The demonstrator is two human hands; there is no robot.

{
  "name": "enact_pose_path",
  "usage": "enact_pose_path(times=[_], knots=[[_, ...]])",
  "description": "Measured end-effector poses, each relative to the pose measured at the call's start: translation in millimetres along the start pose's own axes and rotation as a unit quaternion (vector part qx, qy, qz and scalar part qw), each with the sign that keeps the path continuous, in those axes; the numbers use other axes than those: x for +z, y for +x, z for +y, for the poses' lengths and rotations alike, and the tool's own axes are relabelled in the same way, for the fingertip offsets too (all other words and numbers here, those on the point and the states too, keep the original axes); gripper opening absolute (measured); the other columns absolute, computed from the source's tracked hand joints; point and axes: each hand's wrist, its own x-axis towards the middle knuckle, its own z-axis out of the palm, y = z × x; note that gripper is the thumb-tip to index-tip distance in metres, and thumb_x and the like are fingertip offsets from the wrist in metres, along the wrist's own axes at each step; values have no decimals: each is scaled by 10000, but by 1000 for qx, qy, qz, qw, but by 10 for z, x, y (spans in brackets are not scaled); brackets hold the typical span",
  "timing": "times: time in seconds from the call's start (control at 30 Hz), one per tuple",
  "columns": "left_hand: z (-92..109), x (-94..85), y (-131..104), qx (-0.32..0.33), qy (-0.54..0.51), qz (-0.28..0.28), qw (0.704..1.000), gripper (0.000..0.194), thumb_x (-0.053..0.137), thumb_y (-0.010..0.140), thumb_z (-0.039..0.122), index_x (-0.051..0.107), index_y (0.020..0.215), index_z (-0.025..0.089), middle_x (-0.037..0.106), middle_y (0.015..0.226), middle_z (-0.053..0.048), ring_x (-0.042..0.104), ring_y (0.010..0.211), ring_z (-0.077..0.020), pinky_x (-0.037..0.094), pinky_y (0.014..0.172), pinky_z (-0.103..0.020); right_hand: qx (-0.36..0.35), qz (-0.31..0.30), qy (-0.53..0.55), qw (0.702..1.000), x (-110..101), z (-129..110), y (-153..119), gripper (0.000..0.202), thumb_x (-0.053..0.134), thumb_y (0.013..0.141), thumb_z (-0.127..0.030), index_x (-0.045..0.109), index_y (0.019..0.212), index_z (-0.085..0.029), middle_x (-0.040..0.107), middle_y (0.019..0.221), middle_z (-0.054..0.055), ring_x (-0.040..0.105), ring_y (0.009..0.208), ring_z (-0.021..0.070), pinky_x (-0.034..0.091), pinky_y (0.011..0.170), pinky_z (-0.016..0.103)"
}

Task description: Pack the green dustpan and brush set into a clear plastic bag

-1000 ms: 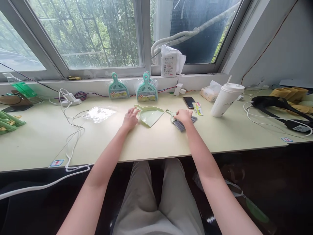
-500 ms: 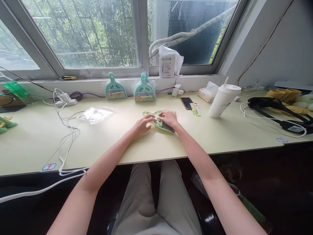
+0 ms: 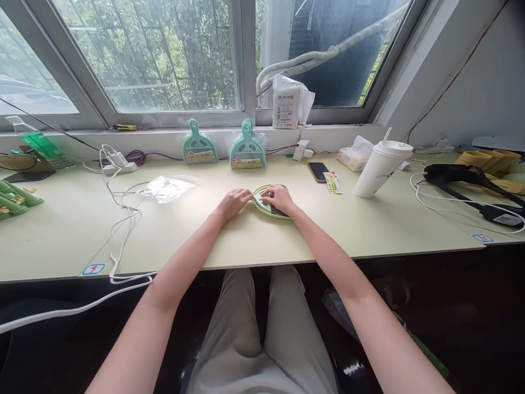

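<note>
A light green dustpan with a dark-bristled brush (image 3: pixel 268 209) lies flat on the table, its handle end toward the left. My left hand (image 3: pixel 235 203) is closed around the handle end, which its fingers mostly cover. Over the brush rests my right hand (image 3: pixel 279 198), thumb and fingers pinched on its green top. Two teal dustpan sets in clear wrap, one at the left (image 3: pixel 199 149) and one nearer the middle (image 3: pixel 248 152), lean against the wall under the window.
Right of my hands are a phone (image 3: pixel 317 172), a small packet (image 3: pixel 332 183), a tissue pack (image 3: pixel 355 155) and a white cup with a straw (image 3: pixel 381 169). Crumpled clear plastic (image 3: pixel 167 188) and white cables (image 3: pixel 123 224) lie to the left.
My left hand has closed on the handle end; its fingers were spread before. The dustpan has turned slightly, its handle now lower and under my left hand. The view has shifted a little.
</note>
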Motion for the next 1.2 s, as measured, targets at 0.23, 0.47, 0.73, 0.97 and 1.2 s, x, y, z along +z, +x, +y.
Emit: enact_pose_path(times=[0.23, 0.47, 0.73, 0.97, 1.2], knots=[[62, -7, 38, -9, 41, -29, 999, 345, 393, 906, 63, 661, 1096, 169, 675, 1087, -132, 656, 1003, -217, 479, 846, -329, -24, -3, -10, 1000, 49, -12, 70, 102, 701, 818, -303, 734, 880, -229, 699, 1025, 21, 584, 886, 167, 413, 872, 297], [75, 3, 65, -31, 55, -71, 996, 301, 425, 872, 57, 669, 1022, 147, 677, 979, -135, 673, 865, -212, 470, 779, -329, -13, -58, -42, 997, -48, -106, 101, 99, 699, 825, -309, 740, 893, -248, 711, 1059, 11, 616, 908, 174, 430, 830, 287], [112, -1, 14, -62, 4, -23, 998, 298, 444, 879, 78, 689, 1012, 184, 697, 1047, -130, 674, 978, -236, 496, 832, -354, -24, -21, -107, 994, 9, -252, -25, 104, 609, 841, -252, 660, 926, -222, 708, 1039, 51, 611, 1025, 235, 431, 855, 331], [301, -208, 160, -319, -291, 196, 880, 465, 466, 938, 413, 447, 1387, 292, 544, 1379, -125, 565, 1236, -280, 547, 824, -369, 64, 153, 25, 986, -17, -445, -44, 194, 581, 829, -292, 564, 1019, -256, 698, 1003, 12, 644, 926, 193, 465, 785, 290], [438, -102, 292, -354, -634, 14, 688, 614, 614, 812, 340, 382, 1363, 201, 678, 1077, -97, 691, 884, -207, 582, 778, -384, 65, 126, 77, 987, -102, -175, 135, 233, 472, 893, -272, 612, 1062, -195, 673, 1142, 85, 617, 1008, 198, 478, 901, 319]])
